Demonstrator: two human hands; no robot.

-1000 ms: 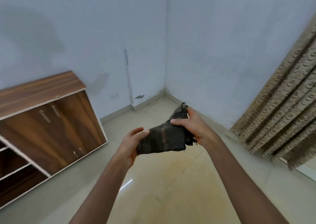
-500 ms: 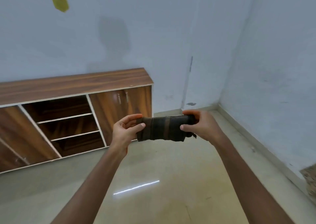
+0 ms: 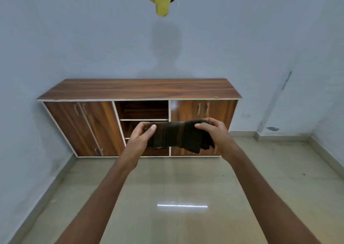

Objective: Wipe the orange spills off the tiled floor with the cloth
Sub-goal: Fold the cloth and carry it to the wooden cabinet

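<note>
Hiding cabinet point(image 3: 139, 89) shelves: cloth point(image 3: 178, 134), hands.

The person's left hand point(image 3: 140, 138) and right hand point(image 3: 214, 132) are bare, both forearms uncovered, with no sleeve showing.

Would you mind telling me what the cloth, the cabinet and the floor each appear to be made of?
The cloth looks like soft woven fabric, dark with faint brown stripes and a frayed end; it sags between both hands. The cabinet seems wood-grain laminate board: glossy doors, pale edge banding. The floor looks like polished beige tile or stone, mirroring a light strip.
</note>
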